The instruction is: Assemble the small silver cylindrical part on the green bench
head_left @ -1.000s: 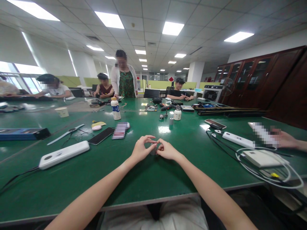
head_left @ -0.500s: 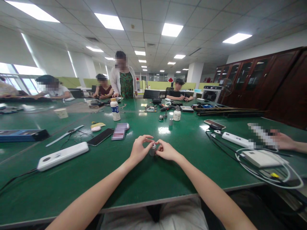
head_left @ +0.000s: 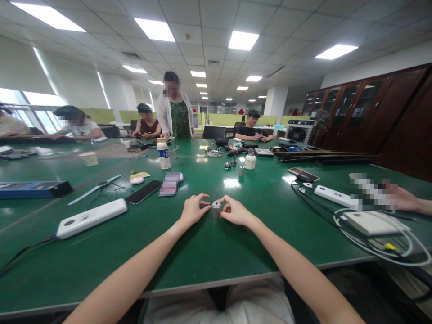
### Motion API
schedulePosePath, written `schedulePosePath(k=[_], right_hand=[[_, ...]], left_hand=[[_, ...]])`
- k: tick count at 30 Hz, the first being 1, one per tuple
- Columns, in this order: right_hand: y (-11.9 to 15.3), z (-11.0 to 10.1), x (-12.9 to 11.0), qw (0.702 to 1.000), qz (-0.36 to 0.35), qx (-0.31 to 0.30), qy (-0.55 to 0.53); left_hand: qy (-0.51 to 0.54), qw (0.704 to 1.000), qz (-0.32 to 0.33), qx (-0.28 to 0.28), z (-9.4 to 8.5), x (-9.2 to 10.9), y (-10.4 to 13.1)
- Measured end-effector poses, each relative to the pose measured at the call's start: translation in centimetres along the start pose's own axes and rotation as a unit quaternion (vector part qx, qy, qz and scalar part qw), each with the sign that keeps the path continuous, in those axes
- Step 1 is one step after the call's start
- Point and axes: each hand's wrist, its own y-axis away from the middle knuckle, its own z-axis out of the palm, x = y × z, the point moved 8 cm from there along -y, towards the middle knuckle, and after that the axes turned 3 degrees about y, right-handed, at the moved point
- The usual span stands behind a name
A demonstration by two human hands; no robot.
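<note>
A small silver metal cylinder stands upright on the green tabletop in front of me, with dark marks on its round top. My right hand is at its right side, thumb and index finger curled against it. To the left of the cylinder is my left hand, its fingers apart and holding nothing. The left thumb tip comes close to the cylinder's upper edge. A second, similar metal cylinder stands farther back, beside a round white bottle.
On my left lie a white power strip, a black phone and a milk bottle. On my right are another power strip, looped cables and a white box. A co-worker's hand holds a blurred-out object there.
My left hand has pulled back leftward from the top of the cylinder, uncovering its top face. My right hand stays beside the cylinder. The whole view has shifted very slightly.
</note>
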Motion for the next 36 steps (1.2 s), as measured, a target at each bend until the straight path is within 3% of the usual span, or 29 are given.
schedulePosePath(k=[7, 12, 22, 29, 36], right_hand=[[-0.1, 0.1, 0.3, 1.000, 0.001, 0.002, 0.002], [0.0, 0.0, 0.1, 1.000, -0.007, 0.001, 0.017], [0.0, 0.0, 0.0, 1.000, -0.011, 0.001, 0.019], [0.0, -0.1, 0.0, 1.000, -0.011, -0.001, 0.013], [0.0, 0.0, 0.3, 1.000, -0.011, -0.001, 0.010]], left_hand=[[0.055, 0.988, 0.080, 0.117, -2.7, 4.2, 0.8], [0.060, 0.986, 0.117, 0.105, -2.6, 6.5, 1.5], [0.068, 0.989, 0.114, 0.065, -1.8, 6.8, 1.6], [0.033, 0.992, 0.085, 0.085, -2.3, 6.7, 1.6], [0.079, 0.991, 0.093, 0.062, -2.0, 6.7, 1.6]])
